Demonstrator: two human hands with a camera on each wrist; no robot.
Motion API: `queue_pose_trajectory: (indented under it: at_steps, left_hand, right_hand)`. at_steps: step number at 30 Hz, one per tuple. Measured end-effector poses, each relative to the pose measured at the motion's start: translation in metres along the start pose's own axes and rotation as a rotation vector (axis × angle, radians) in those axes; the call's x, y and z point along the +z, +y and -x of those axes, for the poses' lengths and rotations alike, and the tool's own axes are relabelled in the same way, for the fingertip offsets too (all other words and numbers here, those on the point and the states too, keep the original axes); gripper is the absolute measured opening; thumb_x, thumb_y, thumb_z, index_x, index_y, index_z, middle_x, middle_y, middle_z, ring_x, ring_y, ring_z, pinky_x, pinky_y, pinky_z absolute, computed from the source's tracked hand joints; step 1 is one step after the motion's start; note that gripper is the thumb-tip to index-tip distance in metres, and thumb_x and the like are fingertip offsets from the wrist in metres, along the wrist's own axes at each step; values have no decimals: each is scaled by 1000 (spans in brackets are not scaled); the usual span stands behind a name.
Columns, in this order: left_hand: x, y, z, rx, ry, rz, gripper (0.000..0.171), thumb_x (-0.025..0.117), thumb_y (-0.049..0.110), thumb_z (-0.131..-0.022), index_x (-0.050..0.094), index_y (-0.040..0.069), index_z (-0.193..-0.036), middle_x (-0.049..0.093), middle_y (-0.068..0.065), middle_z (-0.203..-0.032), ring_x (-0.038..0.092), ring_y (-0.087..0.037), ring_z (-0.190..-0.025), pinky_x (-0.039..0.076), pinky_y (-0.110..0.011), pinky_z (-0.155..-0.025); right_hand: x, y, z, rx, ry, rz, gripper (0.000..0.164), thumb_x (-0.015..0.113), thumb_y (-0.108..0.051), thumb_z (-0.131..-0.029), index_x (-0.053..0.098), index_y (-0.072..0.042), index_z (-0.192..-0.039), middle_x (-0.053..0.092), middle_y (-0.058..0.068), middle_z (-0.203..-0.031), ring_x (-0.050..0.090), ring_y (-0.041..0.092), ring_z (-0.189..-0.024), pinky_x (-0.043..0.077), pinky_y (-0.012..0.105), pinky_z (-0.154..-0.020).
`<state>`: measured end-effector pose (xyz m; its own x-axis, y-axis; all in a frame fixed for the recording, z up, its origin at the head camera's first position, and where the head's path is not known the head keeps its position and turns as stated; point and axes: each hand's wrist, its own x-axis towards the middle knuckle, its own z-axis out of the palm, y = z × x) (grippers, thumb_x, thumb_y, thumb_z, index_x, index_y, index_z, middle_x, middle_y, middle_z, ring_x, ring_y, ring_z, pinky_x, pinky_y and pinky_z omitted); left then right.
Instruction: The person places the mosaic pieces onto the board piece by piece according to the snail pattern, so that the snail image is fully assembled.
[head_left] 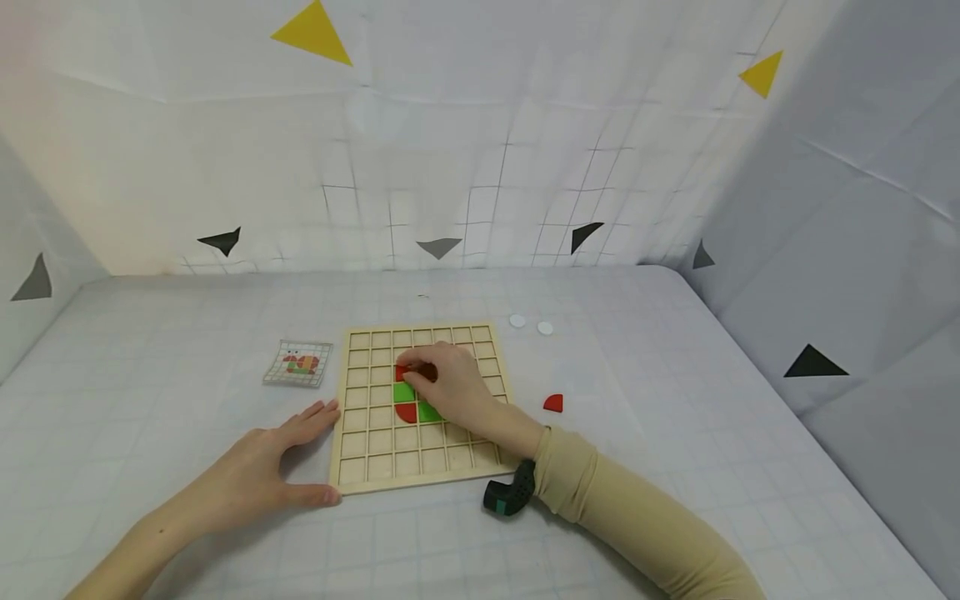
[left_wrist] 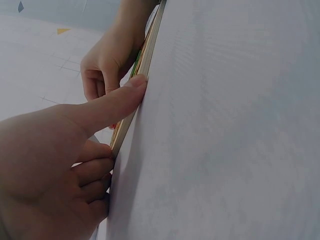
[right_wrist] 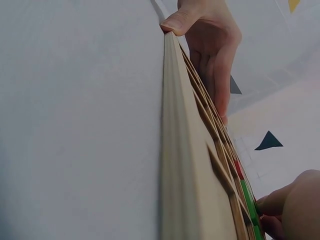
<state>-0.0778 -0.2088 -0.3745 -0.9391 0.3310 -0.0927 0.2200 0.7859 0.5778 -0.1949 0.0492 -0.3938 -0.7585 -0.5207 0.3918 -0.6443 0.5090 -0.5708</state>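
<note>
A square wooden grid board [head_left: 378,465] lies on the table. Along its left edge my left hand [head_left: 251,475] rests, thumb and fingertips touching the rim, fingers spread. Over the upper middle cells my right hand [head_left: 457,383] reaches in, thumb and index finger pinching a red piece [head_left: 401,372] at the board. Just below sit a green square [head_left: 403,392], a red quarter-circle [head_left: 406,412] and another green piece [head_left: 428,412], partly covered by the hand. In the left wrist view the left thumb [left_wrist: 117,105] presses the board's edge [left_wrist: 145,62]. Some cells are hidden beneath the right hand.
A picture card [head_left: 298,363] with a coloured pattern on a grid lies left of the board. Two white discs [head_left: 517,321] are beyond its upper right corner. A loose red quarter-circle [head_left: 553,403] lies to the right. A black device [head_left: 510,492] is at the right wrist.
</note>
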Motion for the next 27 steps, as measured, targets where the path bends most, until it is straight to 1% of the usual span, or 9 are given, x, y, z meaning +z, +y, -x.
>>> queue_pose_trajectory:
  at_steps: [6,10,13,14,17,19,21,24,27]
  left_hand:
    - [0,0,1,-4,-3,3,105,77,71,-67,45,19,-152,38,-3,-160,35,-38,-146,35,-64,-110]
    - [1,-1,0,12,2,7,104,77,71,-67,46,19,-151,39,-4,-159,35,-38,-145,35,-63,-110]
    - [1,-1,0,20,4,3,104,77,70,-67,45,19,-152,40,-5,-159,36,-38,-145,35,-63,-110]
    - [1,-1,0,24,5,-2,103,77,71,-68,45,19,-152,40,-6,-159,37,-39,-144,36,-64,-109]
    - [0,-1,1,22,8,-13,103,76,72,-68,44,22,-152,40,-5,-159,38,-39,-144,36,-65,-108]
    - [0,-1,1,28,12,-20,102,75,72,-69,45,21,-152,40,-6,-159,38,-40,-143,36,-66,-107]
    - [1,-1,1,19,14,-16,102,77,71,-68,45,22,-152,40,-4,-159,37,-39,-144,35,-65,-108]
    - [1,-2,1,18,16,-12,102,78,70,-68,46,20,-151,40,-4,-158,37,-39,-144,34,-64,-109]
    - [1,-2,1,16,15,-5,103,78,70,-67,46,20,-151,40,-5,-158,36,-38,-145,34,-63,-110]
  right_hand:
    - [1,1,1,-30,11,11,19,70,-5,-91,77,-10,-108,76,0,-103,66,12,-88,52,22,-75]
    - [0,1,1,-49,9,14,19,70,-4,-91,77,-9,-108,76,1,-100,64,13,-86,50,19,-73]
    - [-6,1,1,-48,2,23,19,71,-6,-91,76,-8,-109,75,1,-98,63,15,-84,50,23,-72]
    - [-9,1,1,-45,-4,23,20,72,-8,-90,76,-8,-110,75,2,-98,62,15,-84,50,25,-72]
    - [-23,5,6,-16,-27,5,22,73,-10,-91,75,-8,-113,75,1,-103,63,17,-90,52,32,-79]
    - [-35,11,12,-2,-43,-7,24,73,-11,-90,74,-8,-114,74,1,-107,64,17,-98,54,35,-87]
    - [-47,19,20,12,-50,-20,25,74,-11,-90,74,-8,-114,74,1,-109,65,17,-102,53,36,-91]
    - [-66,34,34,27,-38,-19,24,75,-12,-89,74,-9,-113,74,1,-109,66,17,-103,53,40,-94]
    - [-83,49,51,69,-42,-23,26,76,-13,-88,74,-12,-114,74,-1,-109,65,16,-103,52,43,-96]
